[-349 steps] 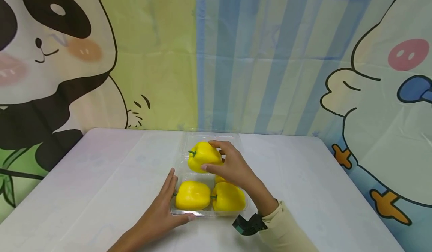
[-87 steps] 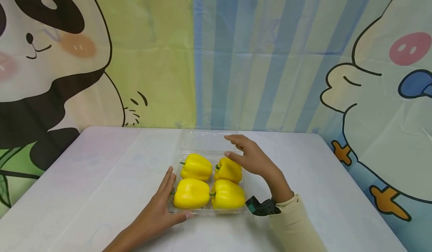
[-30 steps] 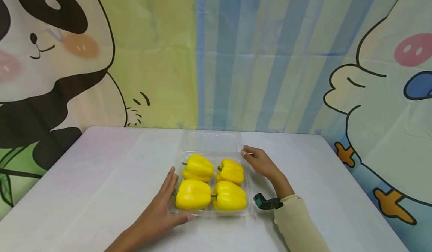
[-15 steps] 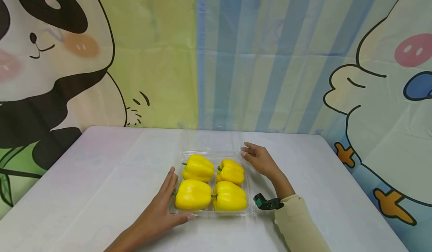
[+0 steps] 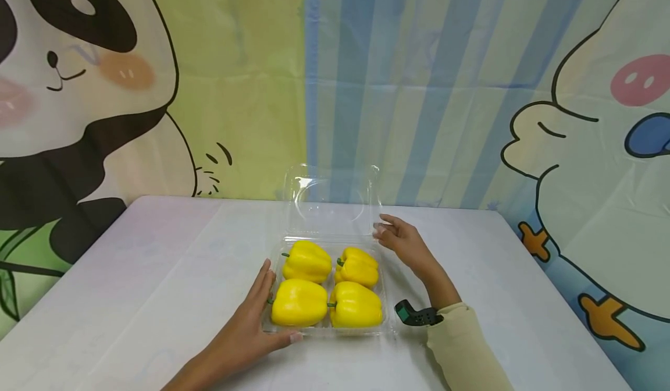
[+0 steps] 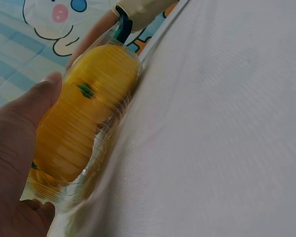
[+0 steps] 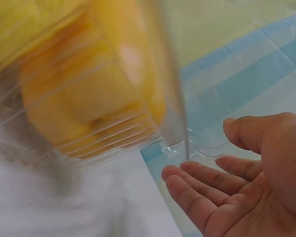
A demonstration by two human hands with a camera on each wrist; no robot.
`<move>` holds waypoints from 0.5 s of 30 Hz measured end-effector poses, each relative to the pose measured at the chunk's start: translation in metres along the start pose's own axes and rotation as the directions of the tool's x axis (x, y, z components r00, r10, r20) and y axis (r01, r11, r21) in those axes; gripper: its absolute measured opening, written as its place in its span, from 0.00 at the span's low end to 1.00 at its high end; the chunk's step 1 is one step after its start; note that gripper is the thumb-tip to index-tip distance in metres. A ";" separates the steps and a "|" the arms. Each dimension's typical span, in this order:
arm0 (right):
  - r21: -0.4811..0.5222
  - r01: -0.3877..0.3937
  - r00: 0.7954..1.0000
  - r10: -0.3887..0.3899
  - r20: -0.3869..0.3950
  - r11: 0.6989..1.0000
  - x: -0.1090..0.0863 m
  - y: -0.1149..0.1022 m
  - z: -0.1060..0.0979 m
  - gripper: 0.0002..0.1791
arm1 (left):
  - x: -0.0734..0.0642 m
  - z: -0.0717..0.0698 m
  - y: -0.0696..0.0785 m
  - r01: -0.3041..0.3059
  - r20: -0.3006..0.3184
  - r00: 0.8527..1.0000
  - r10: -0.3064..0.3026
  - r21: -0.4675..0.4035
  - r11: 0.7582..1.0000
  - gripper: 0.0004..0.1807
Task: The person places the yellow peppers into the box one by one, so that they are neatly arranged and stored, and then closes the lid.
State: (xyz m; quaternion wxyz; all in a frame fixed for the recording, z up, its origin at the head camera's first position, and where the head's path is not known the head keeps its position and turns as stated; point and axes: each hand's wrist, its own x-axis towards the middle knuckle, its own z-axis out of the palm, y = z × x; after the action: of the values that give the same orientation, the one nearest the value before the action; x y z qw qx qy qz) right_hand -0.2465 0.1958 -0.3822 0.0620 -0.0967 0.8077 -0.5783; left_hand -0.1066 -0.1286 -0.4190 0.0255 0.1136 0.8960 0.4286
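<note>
Several yellow bell peppers [image 5: 299,302] sit in two rows in a clear plastic clamshell box [image 5: 335,331]. The box's transparent lid [image 5: 335,219] is tilted up at the back. My left hand [image 5: 250,324] braces the front left corner, fingers straight along the side and thumb by the front edge; the left wrist view shows the thumb against the box wall [image 6: 106,123]. Beside the lid's right edge, my right hand [image 5: 404,244] touches it with extended fingers. In the right wrist view its fingertips meet the clear plastic and the thumb stands apart.
A white-covered table [image 5: 157,274] carries the box. Behind it hangs a printed curtain [image 5: 398,88] with a panda and another cartoon animal. A dark wrist device [image 5: 417,314] is on the right wrist, by a beige sleeve [image 5: 466,344].
Earlier, the right hand held a pepper over the box; that pepper now lies inside. The right hand then moved to the lid's right side, and the lid has swung up from lying back. The left hand stays.
</note>
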 end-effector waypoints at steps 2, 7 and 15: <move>0.028 0.018 1.000 -0.019 0.006 0.999 0.000 -0.001 -0.002 0.30 | 0.000 0.000 0.000 -0.002 0.000 1.000 0.002 -0.004 1.000 0.71; 0.042 0.049 0.999 -0.050 0.014 0.998 -0.003 -0.006 -0.004 0.30 | 0.000 0.000 0.001 -0.001 0.001 1.000 0.001 -0.006 1.000 0.71; 0.081 0.122 0.993 -0.122 -0.005 0.989 -0.005 -0.012 -0.007 0.32 | 0.000 0.000 0.001 -0.003 0.000 1.000 0.003 0.000 1.000 0.71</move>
State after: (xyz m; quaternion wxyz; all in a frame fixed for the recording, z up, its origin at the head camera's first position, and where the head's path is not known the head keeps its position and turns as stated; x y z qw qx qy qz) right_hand -0.2426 0.1999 -0.3688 0.0304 -0.1431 0.7762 -0.6132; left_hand -0.1061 -0.1282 -0.4183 0.0249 0.1149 0.8957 0.4288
